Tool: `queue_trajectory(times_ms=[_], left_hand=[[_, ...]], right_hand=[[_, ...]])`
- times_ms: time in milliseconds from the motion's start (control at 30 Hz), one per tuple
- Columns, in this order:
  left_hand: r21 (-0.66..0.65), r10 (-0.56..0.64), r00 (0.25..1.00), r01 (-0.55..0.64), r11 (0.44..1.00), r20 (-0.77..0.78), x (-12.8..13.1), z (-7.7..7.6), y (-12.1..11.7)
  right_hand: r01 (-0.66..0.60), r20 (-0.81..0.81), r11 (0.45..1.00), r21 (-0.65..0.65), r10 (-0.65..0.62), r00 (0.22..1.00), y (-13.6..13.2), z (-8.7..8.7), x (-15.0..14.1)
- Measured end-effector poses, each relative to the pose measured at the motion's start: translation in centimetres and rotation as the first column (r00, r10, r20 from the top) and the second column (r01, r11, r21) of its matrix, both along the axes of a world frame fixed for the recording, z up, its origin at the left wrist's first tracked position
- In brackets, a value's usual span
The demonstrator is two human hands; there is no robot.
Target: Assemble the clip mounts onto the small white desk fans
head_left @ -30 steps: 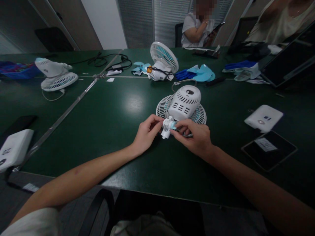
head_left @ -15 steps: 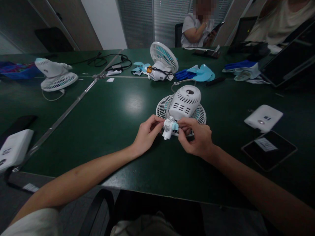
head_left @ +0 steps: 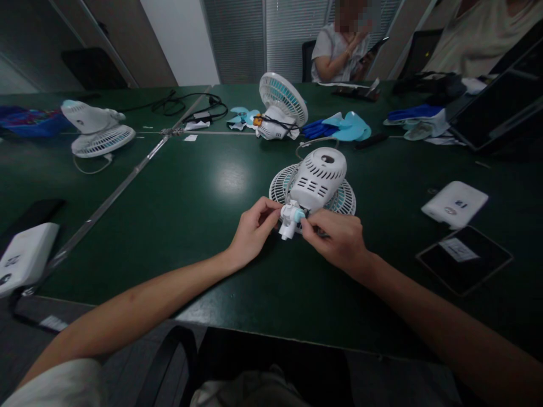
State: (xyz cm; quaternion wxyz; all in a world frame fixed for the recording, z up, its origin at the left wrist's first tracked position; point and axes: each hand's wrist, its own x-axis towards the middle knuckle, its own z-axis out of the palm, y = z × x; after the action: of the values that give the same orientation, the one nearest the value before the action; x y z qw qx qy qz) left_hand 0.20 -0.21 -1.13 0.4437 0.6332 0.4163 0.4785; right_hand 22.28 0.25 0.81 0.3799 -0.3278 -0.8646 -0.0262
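A small white fan [head_left: 318,178] lies face down on the green table [head_left: 190,198], its round grille flat and its motor housing up. A white neck bracket [head_left: 288,221] with a light blue knob [head_left: 299,215] sticks out from the housing toward me. My left hand [head_left: 254,229] pinches the bracket from the left side. My right hand [head_left: 337,237] is closed with its fingertips on the blue knob from the right.
Two more white fans [head_left: 282,110] [head_left: 97,127] stand farther back, with blue blades [head_left: 350,127] and cables near them. White boxes [head_left: 453,203] [head_left: 23,257] and a dark phone [head_left: 464,257] lie at the sides. Two people sit at the far end.
My right hand's fingers have shifted around the blue knob, from above it to the side and back over it. The fan and my left hand stay in place.
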Motion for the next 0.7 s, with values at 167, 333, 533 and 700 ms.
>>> queue_trajectory(times_ms=[167,333,533,700], left_hand=[[-0.002,-0.004,1.0,0.004,1.0,0.007,0.08,0.11,-0.1],[0.001,-0.002,1.0,0.002,1.0,-0.006,-0.01,0.16,-0.06],[0.008,0.004,1.0,-0.004,1.0,0.003,-0.04,-0.1,0.08],[0.008,0.013,1.0,-0.013,1.0,0.01,-0.01,-0.23,0.13]], right_hand=[[-0.022,-0.081,0.999,-0.032,0.019,0.997,-0.11,-0.26,0.35],[-0.062,-0.046,0.998,0.018,0.063,0.997,0.0,-0.45,0.59],[-0.053,-0.046,0.998,-0.013,0.053,0.998,0.05,-0.2,0.24],[0.028,-0.083,0.999,-0.043,-0.032,0.996,-0.11,-0.51,-0.01]])
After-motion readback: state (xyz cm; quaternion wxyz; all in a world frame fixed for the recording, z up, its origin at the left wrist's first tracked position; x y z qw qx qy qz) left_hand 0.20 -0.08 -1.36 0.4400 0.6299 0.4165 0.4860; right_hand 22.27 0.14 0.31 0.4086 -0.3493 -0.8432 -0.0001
